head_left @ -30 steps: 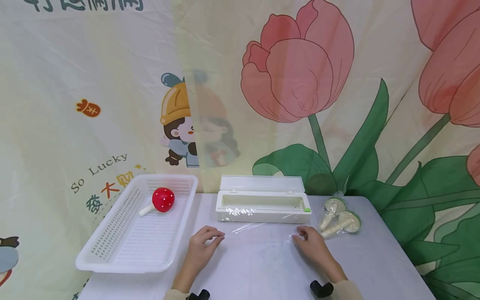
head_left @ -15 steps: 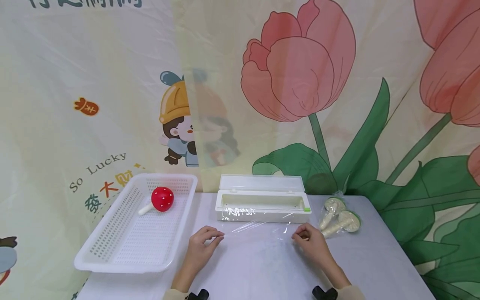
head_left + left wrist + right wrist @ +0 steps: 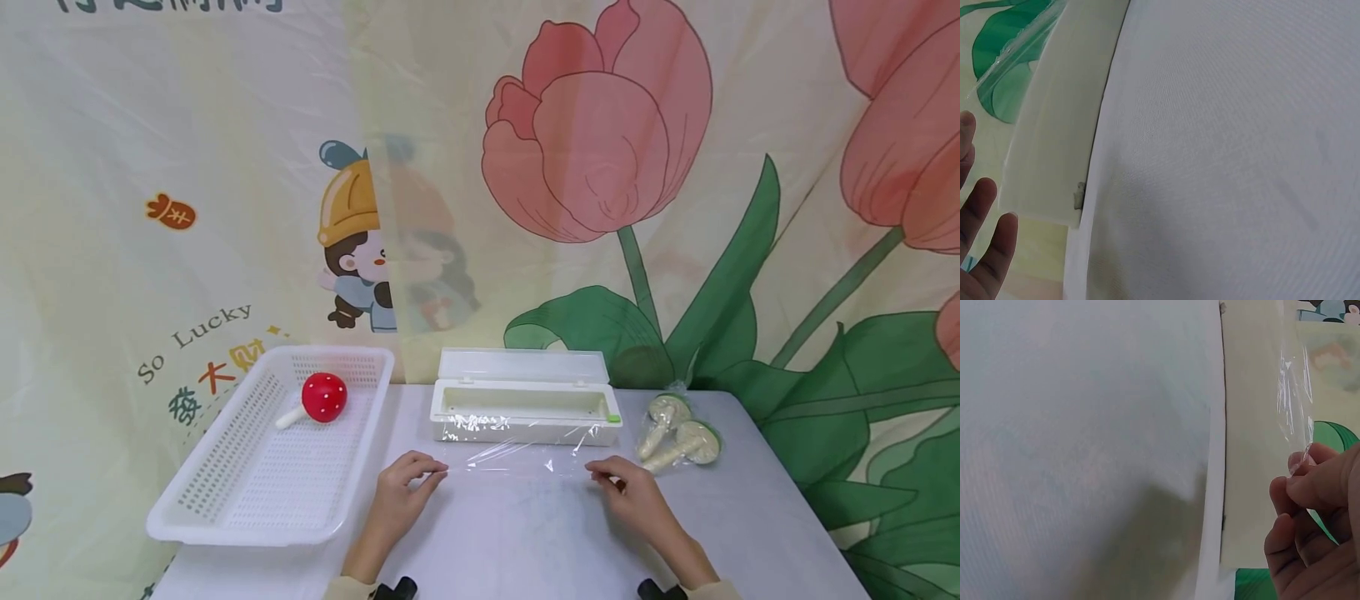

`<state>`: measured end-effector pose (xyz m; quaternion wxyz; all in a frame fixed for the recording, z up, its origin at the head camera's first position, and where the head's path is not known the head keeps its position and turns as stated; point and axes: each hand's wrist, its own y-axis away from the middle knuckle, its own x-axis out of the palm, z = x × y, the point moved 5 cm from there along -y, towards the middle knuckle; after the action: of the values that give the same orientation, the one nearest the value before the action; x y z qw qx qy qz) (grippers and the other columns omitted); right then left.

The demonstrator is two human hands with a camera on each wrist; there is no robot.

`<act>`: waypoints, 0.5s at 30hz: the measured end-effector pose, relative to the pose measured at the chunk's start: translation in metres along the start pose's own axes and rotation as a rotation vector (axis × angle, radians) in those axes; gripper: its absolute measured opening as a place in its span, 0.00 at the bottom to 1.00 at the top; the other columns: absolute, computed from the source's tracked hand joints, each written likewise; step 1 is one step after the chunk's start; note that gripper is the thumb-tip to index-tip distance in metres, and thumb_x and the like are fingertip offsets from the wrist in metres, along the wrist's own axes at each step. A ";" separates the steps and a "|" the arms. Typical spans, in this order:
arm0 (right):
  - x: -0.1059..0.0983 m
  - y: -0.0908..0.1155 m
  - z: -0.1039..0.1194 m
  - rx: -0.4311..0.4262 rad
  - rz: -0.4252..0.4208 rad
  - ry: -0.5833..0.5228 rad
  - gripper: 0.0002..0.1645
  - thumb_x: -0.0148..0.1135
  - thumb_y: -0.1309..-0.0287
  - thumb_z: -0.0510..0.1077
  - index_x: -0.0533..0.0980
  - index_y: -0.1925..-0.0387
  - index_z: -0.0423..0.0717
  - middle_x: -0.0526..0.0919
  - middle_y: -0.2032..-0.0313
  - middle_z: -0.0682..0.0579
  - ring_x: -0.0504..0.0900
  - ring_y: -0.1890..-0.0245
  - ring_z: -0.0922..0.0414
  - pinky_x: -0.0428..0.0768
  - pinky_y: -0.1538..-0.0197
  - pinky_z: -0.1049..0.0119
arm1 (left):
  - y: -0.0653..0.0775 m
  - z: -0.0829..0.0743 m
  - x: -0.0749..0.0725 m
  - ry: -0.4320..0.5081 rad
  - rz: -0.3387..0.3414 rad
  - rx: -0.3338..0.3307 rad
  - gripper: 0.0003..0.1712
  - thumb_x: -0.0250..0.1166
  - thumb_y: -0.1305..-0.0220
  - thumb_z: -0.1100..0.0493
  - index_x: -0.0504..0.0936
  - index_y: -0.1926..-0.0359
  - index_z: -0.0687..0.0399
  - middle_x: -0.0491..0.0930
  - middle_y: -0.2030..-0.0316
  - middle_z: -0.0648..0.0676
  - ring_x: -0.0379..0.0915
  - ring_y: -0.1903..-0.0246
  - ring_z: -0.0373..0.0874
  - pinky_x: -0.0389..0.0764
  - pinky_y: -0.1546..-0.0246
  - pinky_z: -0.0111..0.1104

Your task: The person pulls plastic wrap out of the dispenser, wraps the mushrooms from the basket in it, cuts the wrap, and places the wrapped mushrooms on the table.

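Observation:
A sheet of clear cling film (image 3: 517, 458) comes out over the front of a white cling film dispenser (image 3: 525, 432), whose lid (image 3: 522, 367) stands raised. My left hand (image 3: 403, 493) pinches the film's left corner between thumb and fingertips. At the opposite corner, my right hand (image 3: 634, 493) pinches the film too; in the right wrist view the gathered film (image 3: 1295, 394) runs up from the thumb and forefinger. In the left wrist view, the other fingers (image 3: 999, 247) are spread beside the box, and a strip of film (image 3: 1019, 50) shows above them.
On the left stands a white perforated basket (image 3: 161, 521) with a red-capped toy mushroom (image 3: 324, 397) in it. Two pale mushrooms in a clear bag (image 3: 678, 437) lie right of the dispenser, close behind my right hand. A printed curtain (image 3: 450, 208) hangs behind the table (image 3: 510, 542).
My right hand has shifted its grip on the film's right corner, and its wrist has swung slightly right. The film is spread wider between both hands. My left hand stays almost still.

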<state>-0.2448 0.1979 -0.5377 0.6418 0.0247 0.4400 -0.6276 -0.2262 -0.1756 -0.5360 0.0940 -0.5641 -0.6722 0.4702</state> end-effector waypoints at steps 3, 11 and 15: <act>-0.003 0.001 -0.001 -0.004 -0.005 0.020 0.25 0.66 0.56 0.17 0.87 0.61 0.43 0.87 0.70 0.58 0.80 0.69 0.66 0.77 0.73 0.71 | 0.000 0.000 0.000 0.003 -0.014 0.017 0.16 0.79 0.54 0.75 0.90 0.67 0.52 0.85 0.68 0.46 0.83 0.67 0.40 0.80 0.62 0.23; -0.013 0.001 0.000 -0.070 -0.045 0.054 0.32 0.64 0.65 0.13 0.86 0.59 0.43 0.83 0.71 0.57 0.80 0.70 0.62 0.78 0.71 0.71 | -0.001 0.000 -0.001 -0.004 -0.016 0.031 0.17 0.80 0.55 0.75 0.90 0.67 0.51 0.86 0.68 0.45 0.83 0.67 0.40 0.80 0.61 0.21; -0.018 -0.001 0.001 -0.090 -0.067 0.061 0.28 0.72 0.63 0.17 0.87 0.59 0.41 0.83 0.70 0.55 0.79 0.69 0.65 0.79 0.70 0.72 | -0.006 -0.001 -0.002 0.000 0.001 0.042 0.15 0.79 0.53 0.74 0.90 0.67 0.52 0.86 0.68 0.47 0.83 0.67 0.40 0.79 0.61 0.21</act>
<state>-0.2423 0.2111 -0.5260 0.6073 0.0002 0.4877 -0.6272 -0.2289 -0.1760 -0.5305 0.1056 -0.5623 -0.6620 0.4842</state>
